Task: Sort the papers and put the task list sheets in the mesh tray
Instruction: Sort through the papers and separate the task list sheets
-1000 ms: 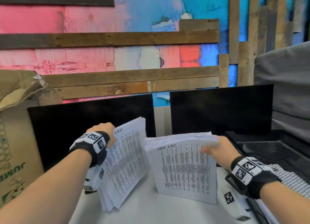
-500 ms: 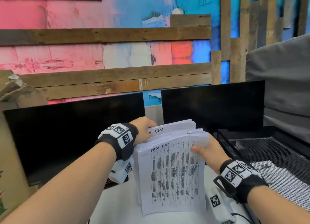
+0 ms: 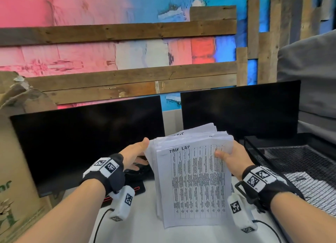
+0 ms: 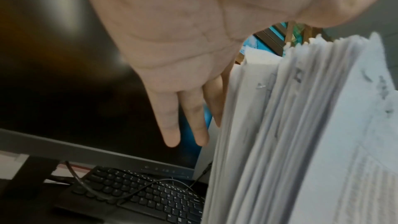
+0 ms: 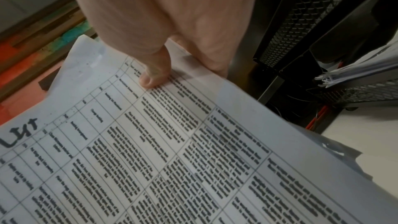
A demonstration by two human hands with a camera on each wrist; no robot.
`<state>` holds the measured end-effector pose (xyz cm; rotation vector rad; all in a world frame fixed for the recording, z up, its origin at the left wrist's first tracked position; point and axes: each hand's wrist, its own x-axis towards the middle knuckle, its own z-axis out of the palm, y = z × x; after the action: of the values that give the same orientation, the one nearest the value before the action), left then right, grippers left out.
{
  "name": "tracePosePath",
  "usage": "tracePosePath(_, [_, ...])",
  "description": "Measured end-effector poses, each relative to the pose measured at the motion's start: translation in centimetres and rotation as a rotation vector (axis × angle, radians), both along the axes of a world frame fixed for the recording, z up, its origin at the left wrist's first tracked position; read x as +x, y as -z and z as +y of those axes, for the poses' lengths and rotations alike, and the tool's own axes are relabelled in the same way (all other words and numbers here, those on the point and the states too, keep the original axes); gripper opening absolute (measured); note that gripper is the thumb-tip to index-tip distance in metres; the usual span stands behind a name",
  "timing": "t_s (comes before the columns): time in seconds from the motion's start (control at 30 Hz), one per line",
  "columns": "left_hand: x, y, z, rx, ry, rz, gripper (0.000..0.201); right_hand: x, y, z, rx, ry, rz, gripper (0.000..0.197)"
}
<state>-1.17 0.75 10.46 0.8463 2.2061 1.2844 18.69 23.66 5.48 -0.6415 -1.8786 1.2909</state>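
A thick stack of task list sheets (image 3: 195, 181) stands on edge on the white table, its front sheet headed "TASK LIST". My right hand (image 3: 230, 156) grips the stack's upper right side, thumb on the front sheet (image 5: 154, 81) and fingers behind. My left hand (image 3: 138, 153) is flat with straight fingers (image 4: 172, 125) against the stack's left edge (image 4: 258, 125). The black mesh tray (image 3: 298, 161) sits just right of the stack, with a printed sheet lying in it.
Two dark monitors (image 3: 87, 139) (image 3: 240, 110) stand behind the stack. A black keyboard (image 4: 140, 192) with a cable lies under the left monitor. A cardboard box (image 3: 16, 152) fills the left side. More papers (image 5: 353, 72) lie in a lower mesh tier.
The two separate stacks have been brought together into one. My left hand let go of its stack and now lies flat against the merged stack's left edge.
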Motion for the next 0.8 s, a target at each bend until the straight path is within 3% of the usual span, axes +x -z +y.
tracePosePath(0.07, [0.4,0.2,0.0,-0.025,0.100,0.040,0.075,-0.1,0.0,-0.1,-0.006,0.015,-0.002,0.031])
tracePosePath(0.17, [1.1,0.4,0.7,0.027,0.267,0.139,0.036,0.1,0.1,-0.3,-0.009,0.038,0.000,0.033])
tracePosePath(0.23, [0.6,1.3,1.5,0.117,0.318,0.176,0.053,0.3,0.2,-0.4,0.002,0.035,0.006,0.033])
tracePosePath(0.3, [0.0,2.5,2.4,0.152,0.268,0.203,0.072,0.4,0.4,-0.6,0.018,0.027,0.004,0.034])
tracePosePath(0.57, [-0.2,4.6,4.8,0.359,0.122,0.091,0.088,0.8,1.5,-0.4,-0.072,-0.055,0.078,0.063])
tracePosePath(0.63, [0.3,5.1,5.1,0.407,0.043,0.049,0.083,0.6,1.4,-0.7,-0.066,-0.068,0.085,0.065])
tracePosePath(0.73, [1.7,4.8,5.8,0.462,-0.056,0.093,0.057,0.0,1.0,-1.2,-0.054,-0.024,0.118,0.057])
tracePosePath(0.8, [2.0,4.5,6.1,0.506,-0.077,0.128,0.056,0.0,0.8,-1.4,-0.033,0.013,0.146,0.052])
